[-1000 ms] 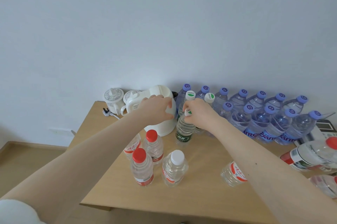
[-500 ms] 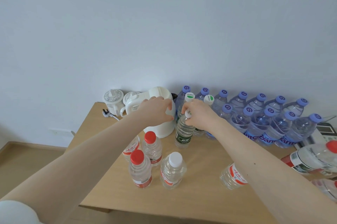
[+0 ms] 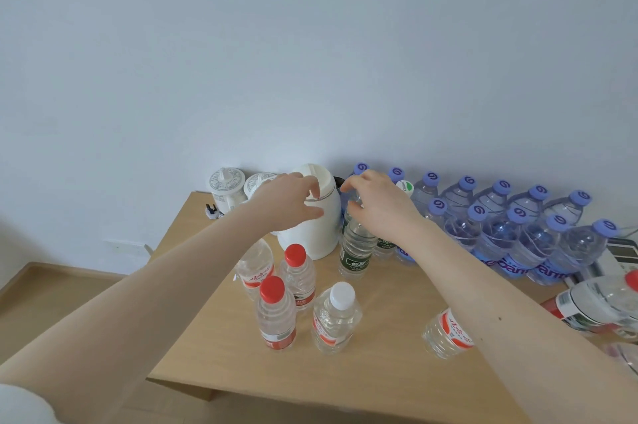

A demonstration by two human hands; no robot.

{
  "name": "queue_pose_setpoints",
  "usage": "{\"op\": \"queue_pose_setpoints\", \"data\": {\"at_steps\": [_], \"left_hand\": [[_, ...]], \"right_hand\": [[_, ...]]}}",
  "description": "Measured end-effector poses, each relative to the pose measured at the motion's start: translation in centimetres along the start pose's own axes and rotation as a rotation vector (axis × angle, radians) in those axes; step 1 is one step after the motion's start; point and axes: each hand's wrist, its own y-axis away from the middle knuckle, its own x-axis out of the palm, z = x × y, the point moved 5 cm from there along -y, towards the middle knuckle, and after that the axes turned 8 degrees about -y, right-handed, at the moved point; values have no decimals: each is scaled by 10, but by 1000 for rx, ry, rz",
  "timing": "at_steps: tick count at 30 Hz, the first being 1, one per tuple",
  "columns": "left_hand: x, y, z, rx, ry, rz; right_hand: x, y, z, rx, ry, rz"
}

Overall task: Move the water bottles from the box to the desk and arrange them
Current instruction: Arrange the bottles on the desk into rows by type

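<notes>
Green-labelled bottle (image 3: pixel 355 252): upright on the wooden desk (image 3: pixel 379 375), towards the far side, just right of the white electric kettle (image 3: pixel 317 233). Clear thin plastic, ribbed round body, dark green wrap label low down. Looks full of water, so probably fairly heavy for its size and steady on its base. Likely gives a little under a squeeze at the waist and is smooth enough to slip. Best taken at the stiff neck under the cap, or round the ribbed middle.

Right hand (image 3: pixel 378 207): arched over the bottle's top, thumb at the shoulder, fingers curled round the neck; hides the cap. Left hand (image 3: pixel 288 204): fingers loosely curved and apart, in front of the kettle's upper side; cannot tell whether gripping or only touching.

Near left: red-capped bottles (image 3: pixel 276 318) and a white-capped bottle (image 3: pixel 336 318), upright, close together. Along the far wall to the right: two rows of purple-capped bottles (image 3: pixel 518 226), bluish plastic, packed side by side. No box in view.
</notes>
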Motion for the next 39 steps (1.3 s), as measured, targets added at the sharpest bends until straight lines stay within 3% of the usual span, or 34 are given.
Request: {"op": "queue_pose_setpoints", "data": {"at_steps": [10,16,22,39], "left_hand": [[-10,46,48,-86,39,-162],[24,62,69,-131,-52,-30],[38,67,74,-88,-23,-4],[39,78,73,-123,22,-74]], "right_hand": [[26,5,62,-110,-72,9],[48,16,77,-104,-76,85],[59,27,84,-111,-72,94],[52,61,68,-27,-27,46]]}}
